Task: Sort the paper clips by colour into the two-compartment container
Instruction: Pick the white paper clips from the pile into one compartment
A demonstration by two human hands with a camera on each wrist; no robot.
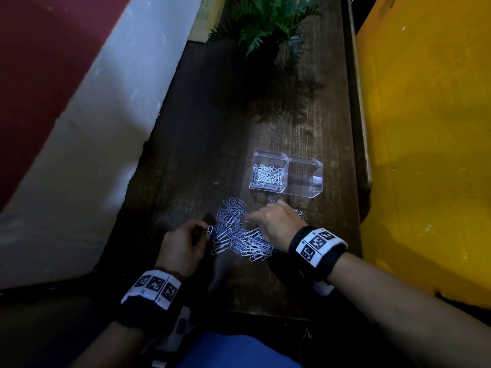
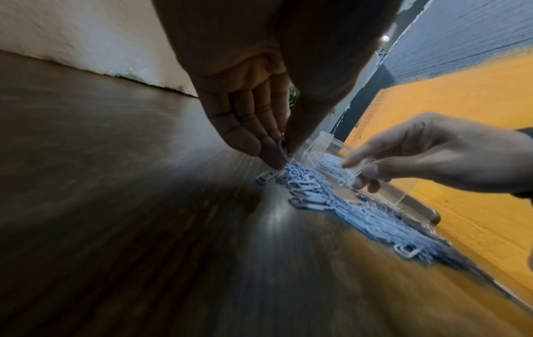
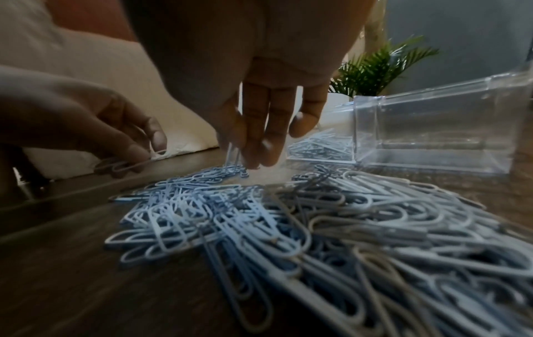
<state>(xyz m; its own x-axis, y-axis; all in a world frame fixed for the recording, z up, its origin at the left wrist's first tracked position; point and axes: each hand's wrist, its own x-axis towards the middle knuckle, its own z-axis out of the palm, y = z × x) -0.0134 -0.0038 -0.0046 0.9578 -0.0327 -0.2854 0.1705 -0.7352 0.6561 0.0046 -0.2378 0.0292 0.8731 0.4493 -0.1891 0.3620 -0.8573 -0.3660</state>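
A heap of pale blue and white paper clips [image 1: 239, 235] lies on the dark wooden table [image 1: 212, 128]. Just behind it stands the clear two-compartment container [image 1: 305, 162]. Its left compartment holds white clips [image 1: 267, 175]; the right one shows none. My left hand [image 1: 205, 231] pinches one clip [image 1: 210, 231] at the heap's left edge, also seen in the right wrist view as a clip [image 3: 129, 165]. My right hand [image 1: 251, 218] hovers over the heap's far side, pinching a clip [image 3: 233, 155] between thumb and fingers, just above the pile [image 3: 288, 228].
A green potted plant [image 1: 265, 19] stands at the far end of the table. A yellow wall [image 1: 425, 155] runs close along the right edge, a white wall [image 1: 93, 128] along the left. Bare wood lies between the container and the plant.
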